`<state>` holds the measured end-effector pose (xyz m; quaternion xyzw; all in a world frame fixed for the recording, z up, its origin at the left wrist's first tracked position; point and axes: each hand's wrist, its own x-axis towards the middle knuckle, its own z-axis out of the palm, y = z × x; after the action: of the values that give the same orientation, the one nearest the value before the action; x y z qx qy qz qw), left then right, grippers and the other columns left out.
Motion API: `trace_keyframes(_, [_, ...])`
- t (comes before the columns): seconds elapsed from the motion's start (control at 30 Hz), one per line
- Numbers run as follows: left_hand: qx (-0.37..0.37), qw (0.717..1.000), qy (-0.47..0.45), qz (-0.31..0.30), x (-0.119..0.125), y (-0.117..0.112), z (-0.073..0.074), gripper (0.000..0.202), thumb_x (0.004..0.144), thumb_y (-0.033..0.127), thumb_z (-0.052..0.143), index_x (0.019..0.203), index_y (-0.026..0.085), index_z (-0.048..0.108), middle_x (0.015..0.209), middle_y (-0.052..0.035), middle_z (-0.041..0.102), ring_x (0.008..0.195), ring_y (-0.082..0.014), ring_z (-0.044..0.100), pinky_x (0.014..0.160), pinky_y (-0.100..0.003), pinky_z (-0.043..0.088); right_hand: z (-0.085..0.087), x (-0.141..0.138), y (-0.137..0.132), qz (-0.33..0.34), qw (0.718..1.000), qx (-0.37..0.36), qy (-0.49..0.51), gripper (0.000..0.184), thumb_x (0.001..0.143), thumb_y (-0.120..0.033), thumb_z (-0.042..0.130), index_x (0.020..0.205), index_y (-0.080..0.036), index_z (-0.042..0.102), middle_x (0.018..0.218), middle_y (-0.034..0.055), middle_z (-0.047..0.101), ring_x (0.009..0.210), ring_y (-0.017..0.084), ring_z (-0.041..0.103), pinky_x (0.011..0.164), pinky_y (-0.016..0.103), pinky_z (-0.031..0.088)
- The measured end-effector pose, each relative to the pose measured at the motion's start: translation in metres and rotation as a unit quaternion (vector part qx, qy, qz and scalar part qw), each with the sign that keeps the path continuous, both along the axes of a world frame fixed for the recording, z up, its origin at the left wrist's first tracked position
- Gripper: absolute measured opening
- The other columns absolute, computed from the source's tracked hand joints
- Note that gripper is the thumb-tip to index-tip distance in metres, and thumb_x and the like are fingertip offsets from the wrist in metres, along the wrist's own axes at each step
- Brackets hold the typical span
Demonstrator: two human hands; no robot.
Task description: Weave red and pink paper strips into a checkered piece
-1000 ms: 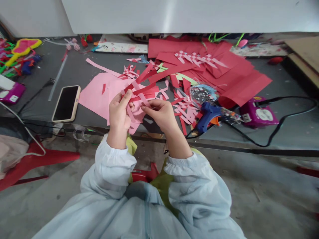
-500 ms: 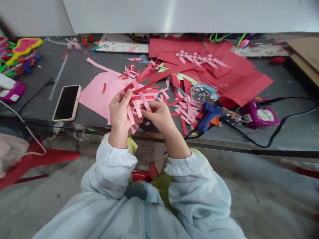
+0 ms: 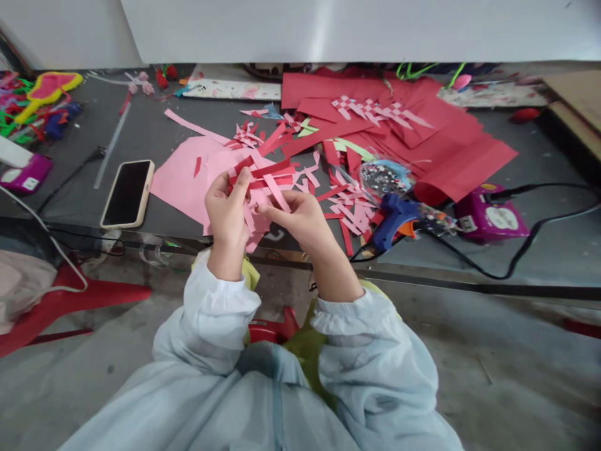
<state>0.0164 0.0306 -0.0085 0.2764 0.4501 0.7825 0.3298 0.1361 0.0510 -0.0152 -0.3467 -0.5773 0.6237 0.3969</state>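
Note:
Red and pink paper strips, crossed over one another, are pinched between the thumb and fingers of my left hand. My right hand is closed at the lower right of this piece, its thumb and fingers at the end of a pink strip. Part of the strips is hidden behind my fingers. Beneath my hands lie pink paper sheets on the dark table. Loose red and pink strip scraps are scattered right of my right hand.
A phone lies at the left. On the right are a blue glue gun, a bag of small beads, a purple box with a black cable and stacked red paper sheets. Woven checkered pieces rest on the red sheets.
The strips between my hands have shifted: a red strip now lies lower across the piece, and the pink ends hanging below it show less. My right thumb has moved slightly left.

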Motion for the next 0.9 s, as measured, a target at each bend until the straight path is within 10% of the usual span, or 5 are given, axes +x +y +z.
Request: trace_keyframes(0.9, [-0.012, 1.000, 0.005, 0.005, 0.0022, -0.0025, 0.0024, 0.045, 0.076, 0.050, 0.081, 0.056, 0.018, 0.056, 0.054, 0.0049, 0.045, 0.053, -0.0076, 0.046, 0.054, -0.021, 0.043, -0.0004, 0.0030, 0.0026, -0.004, 0.999, -0.022, 0.027, 0.038, 0.065, -0.053, 0.083, 0.062, -0.018, 0.067, 0.057, -0.0051, 0.052, 0.055, 0.007, 0.040, 0.053, 0.025, 0.031])
